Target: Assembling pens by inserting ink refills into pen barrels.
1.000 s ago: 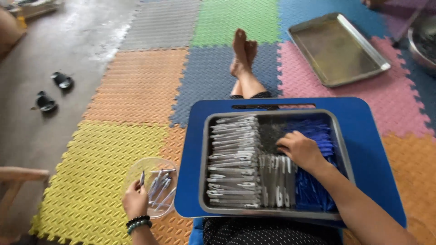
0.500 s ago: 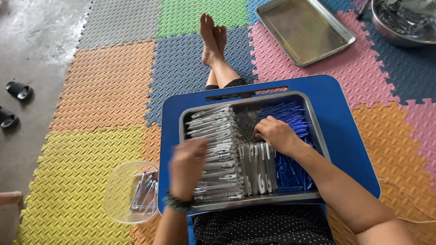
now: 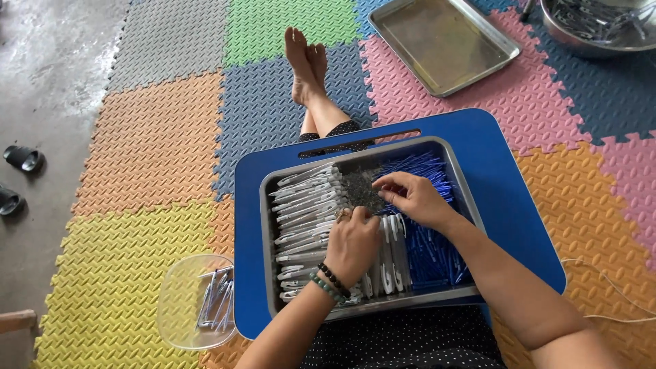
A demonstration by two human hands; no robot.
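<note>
Now both hands work inside the grey metal tray [image 3: 268, 225] on the blue lap table [image 3: 519, 205].
Left hand [image 3: 352, 242], moved in from the clear plastic tub [image 3: 179, 301] a second ago, rests with curled fingers on white pen barrels [image 3: 304, 208]; right hand [image 3: 413, 198] pinches small parts near the tray's far edge.

left hand [image 3: 352, 244] moved from clear container [image 3: 195, 301] into metal tray [image 3: 268, 225], beside right hand [image 3: 413, 198]

I judged the place to be a home floor used for informal piecework; coloured interlocking foam mats [image 3: 150, 137] covered the ground beside bare concrete [image 3: 48, 61]; sandals [image 3: 20, 158] lay at the mat edge; I saw bare feet [image 3: 305, 61] stretched out beyond a blue lap table [image 3: 506, 178]; a steel tray [image 3: 444, 41] and a steel bowl of small parts [image 3: 601, 24] rested directly on the mats.
</note>
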